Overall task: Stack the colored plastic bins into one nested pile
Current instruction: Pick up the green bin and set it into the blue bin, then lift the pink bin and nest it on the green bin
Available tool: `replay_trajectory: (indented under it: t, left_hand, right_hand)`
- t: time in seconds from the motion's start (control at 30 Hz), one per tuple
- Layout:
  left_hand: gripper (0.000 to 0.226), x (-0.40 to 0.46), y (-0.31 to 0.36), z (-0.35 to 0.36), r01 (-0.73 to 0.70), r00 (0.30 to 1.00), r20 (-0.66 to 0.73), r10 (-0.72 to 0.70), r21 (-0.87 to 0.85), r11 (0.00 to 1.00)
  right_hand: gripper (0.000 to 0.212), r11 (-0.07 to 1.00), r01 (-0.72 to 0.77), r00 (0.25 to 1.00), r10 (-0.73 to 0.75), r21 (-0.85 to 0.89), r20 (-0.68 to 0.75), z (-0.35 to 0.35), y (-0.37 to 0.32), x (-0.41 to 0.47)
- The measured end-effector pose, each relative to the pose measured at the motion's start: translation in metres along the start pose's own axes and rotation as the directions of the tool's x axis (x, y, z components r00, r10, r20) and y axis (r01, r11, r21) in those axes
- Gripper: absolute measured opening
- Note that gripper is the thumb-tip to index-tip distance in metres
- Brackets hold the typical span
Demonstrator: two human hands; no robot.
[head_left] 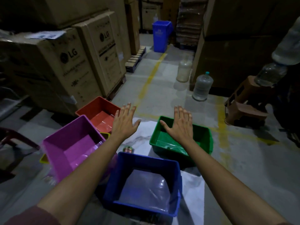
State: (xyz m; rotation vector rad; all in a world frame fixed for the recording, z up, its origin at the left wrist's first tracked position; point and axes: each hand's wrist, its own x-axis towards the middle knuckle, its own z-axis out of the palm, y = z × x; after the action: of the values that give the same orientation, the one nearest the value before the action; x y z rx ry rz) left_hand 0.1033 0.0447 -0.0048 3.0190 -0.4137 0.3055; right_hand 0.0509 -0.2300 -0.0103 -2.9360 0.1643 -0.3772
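Nearest the camera, on the pale marble-patterned sheet (191, 184) spread over the floor, a blue bin (176, 181) sits open side up with clear plastic film inside. Just left of it stands a purple bin (55, 153), tilted, with a yellow bin (43, 159) partly hidden beneath it. Beyond, both bare forearms reach forward, palms down: the left hand (125, 121) hovers with fingers spread beside the red bin (90, 109), holding nothing, and the right hand (180, 125), fingers likewise spread and empty, hangs over the green bin (206, 138) at the sheet's right edge. Farther back stand cardboard boxes (68, 62), water jugs (202, 86) and a blue trash can (160, 35).
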Motion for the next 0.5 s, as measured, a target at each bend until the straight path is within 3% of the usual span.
replay_trajectory:
  t: [0.27, 0.4, 0.5]
  left_hand:
    - [0.064, -0.06, -0.051, -0.047, 0.094, 0.993, -0.059, -0.103, -0.137, 0.986]
    - [0.055, -0.095, -0.094, -0.054, 0.036, 0.996, -0.079, -0.05, -0.163, 0.986]
    - [0.051, -0.104, -0.138, -0.05, -0.036, 0.996, -0.087, 0.025, -0.124, 0.992]
  right_hand:
    - [0.091, 0.988, 0.076, 0.997, -0.07, 0.136, -0.045, -0.011, -0.1, -0.053]
    - [0.086, 0.964, 0.055, 0.996, -0.032, 0.261, -0.089, -0.008, -0.157, -0.103]
    - [0.086, 0.938, -0.03, 0.999, 0.042, 0.344, -0.028, 0.002, -0.201, -0.137]
